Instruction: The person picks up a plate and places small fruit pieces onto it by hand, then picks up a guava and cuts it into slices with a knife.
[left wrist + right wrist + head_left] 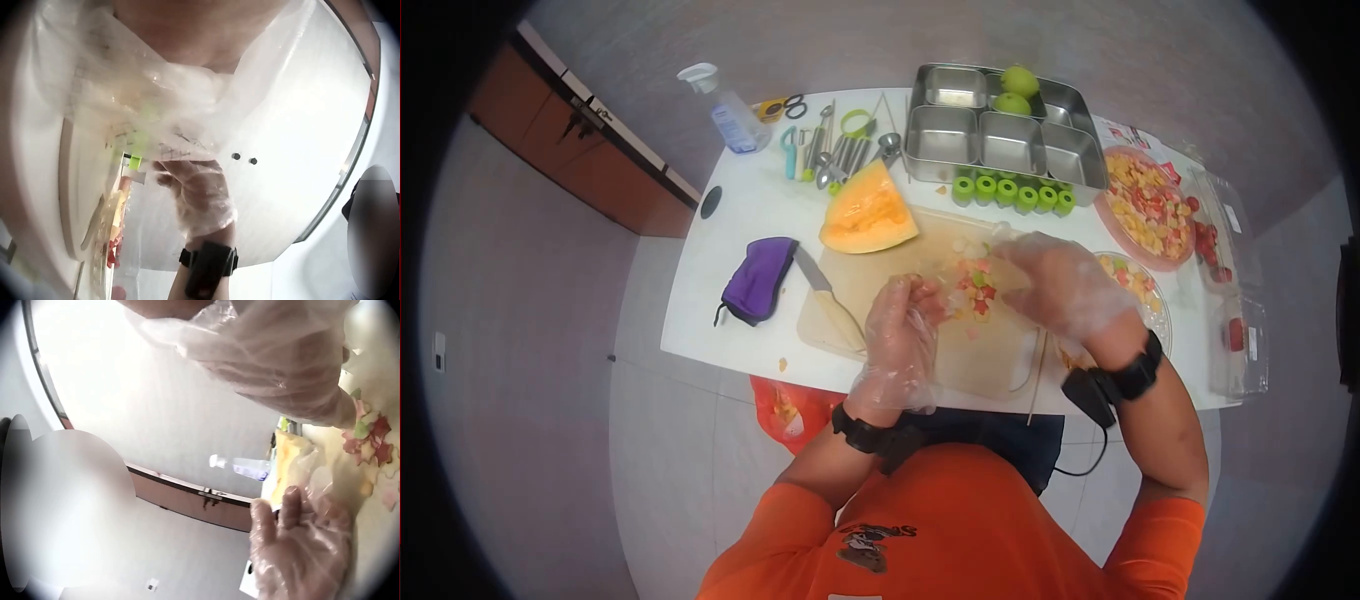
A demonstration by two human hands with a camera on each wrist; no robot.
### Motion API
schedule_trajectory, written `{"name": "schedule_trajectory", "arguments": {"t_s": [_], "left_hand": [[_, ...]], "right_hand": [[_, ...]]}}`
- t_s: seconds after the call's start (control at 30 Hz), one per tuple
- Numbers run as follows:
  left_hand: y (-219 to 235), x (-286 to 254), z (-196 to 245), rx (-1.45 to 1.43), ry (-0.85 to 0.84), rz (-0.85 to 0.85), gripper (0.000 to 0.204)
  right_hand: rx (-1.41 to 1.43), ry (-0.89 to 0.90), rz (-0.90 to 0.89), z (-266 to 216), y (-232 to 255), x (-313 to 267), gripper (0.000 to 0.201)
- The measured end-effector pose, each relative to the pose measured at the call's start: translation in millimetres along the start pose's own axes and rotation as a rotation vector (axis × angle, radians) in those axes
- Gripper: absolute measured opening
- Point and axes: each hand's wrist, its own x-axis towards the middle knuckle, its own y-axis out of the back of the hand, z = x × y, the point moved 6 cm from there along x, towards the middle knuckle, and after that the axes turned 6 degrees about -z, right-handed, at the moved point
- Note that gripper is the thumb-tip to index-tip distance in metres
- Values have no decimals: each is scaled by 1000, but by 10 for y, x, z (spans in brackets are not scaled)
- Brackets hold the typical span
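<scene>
Both hands wear clear plastic gloves over a beige cutting board (970, 370). A small heap of star-shaped fruit pieces (978, 285), red, pink, yellow and green, lies between them. My left hand (900, 335) is at the heap's left, fingers loosely bent and nothing visible in the palm; the right wrist view shows this left hand (300, 550) with its palm turned up. My right hand (1065, 285) reaches in from the right, fingers extended, fingertips beside the heap. In the right wrist view its glove overlaps the edge of the fruit pieces (369, 440).
A melon wedge (868, 212) and a knife (825, 290) lie at the board's left, by a purple pouch (758, 280). Behind stand a steel compartment tray (945, 165) and green-topped cutters (1005, 192). To the right are a pink fruit plate (1108, 220) and a clear plate (1162, 315).
</scene>
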Motion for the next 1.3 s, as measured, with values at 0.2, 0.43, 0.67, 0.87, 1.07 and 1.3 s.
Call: {"name": "schedule_trajectory", "arguments": {"t_s": [0.2, 0.43, 0.67, 0.87, 1.07, 1.3], "left_hand": [[24, 16, -31, -74, -4, -34, 29], [23, 15, -18, -83, 25, -42, 28], [53, 26, -31, -78, 28, -26, 29], [31, 40, -13, -101, 53, -88, 30], [17, 49, -14, -159, 77, -114, 35], [-29, 55, -51, -232, 153, -121, 46]], "right_hand": [[-101, -68, -280, 26, -436, 602, 60], [-190, -42, -525, -100, -633, 716, 55], [-127, -92, -483, -43, -664, 681, 27], [77, -166, -358, 91, -651, 622, 22], [109, -48, -126, 232, -506, 625, 18], [449, 52, 2, -268, -28, 471, 20]]}}
